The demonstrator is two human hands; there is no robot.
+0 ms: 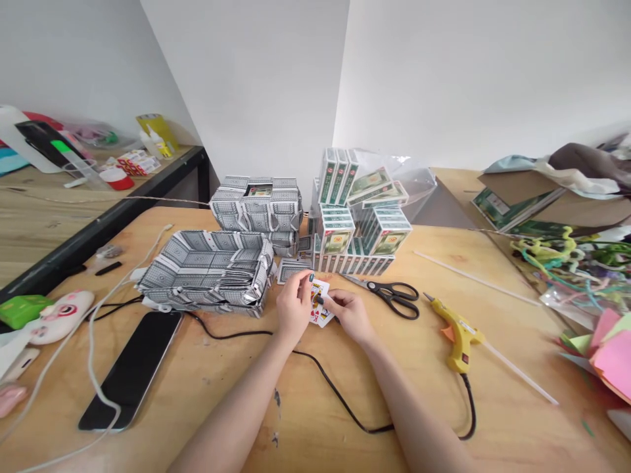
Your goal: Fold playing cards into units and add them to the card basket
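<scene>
Two or so playing cards (pixel 320 315), a king of hearts on top, are held face up between my hands above the table. My left hand (pixel 294 299) grips them at the left and upper edge, its thumb and fingers closed. On the other side, my right hand (pixel 351 312) pinches their right edge with the thumb over the front. Just behind lies a card with a grey patterned back (pixel 290 269). To the left stands an open box made of folded playing cards (pixel 207 269), with a stack of folded cards (pixel 239 274) inside.
Black-handled scissors (pixel 394 295) and a yellow glue gun (pixel 462 338) lie to the right, its black cord (pixel 340 394) crossing before me. Card packs (pixel 355 226) and another folded-card structure (pixel 261 210) stand behind. A phone (pixel 131 371) and white cable (pixel 93 335) lie left.
</scene>
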